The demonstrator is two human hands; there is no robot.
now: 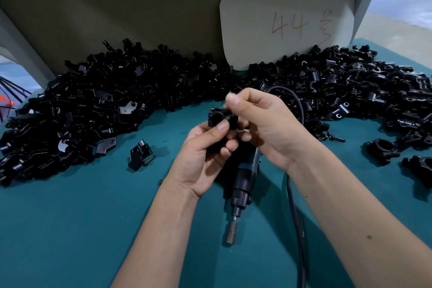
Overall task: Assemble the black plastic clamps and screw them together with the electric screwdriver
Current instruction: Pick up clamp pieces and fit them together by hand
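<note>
My left hand (pixel 203 154) grips a black plastic clamp (pixel 221 117) above the middle of the table, thumb pressed on its front. My right hand (pixel 264 124) meets it from the right, its thumb and forefinger pinched at the clamp's top edge; what they pinch is blurred and too small to tell. The electric screwdriver (pixel 243 182) lies on the teal table (pixel 81 229) under both hands, its metal bit (pixel 232 232) pointing toward me and its black cable (pixel 295 217) running off the near edge.
A large heap of black clamp parts (pixel 105 105) spreads along the back from left to right. One loose clamp half with a screw (pixel 140 154) lies left of my hands. Assembled clamps (pixel 382 147) and loose screws (pixel 336 138) sit at right. A grey board marked 44 (pixel 287 21) stands behind.
</note>
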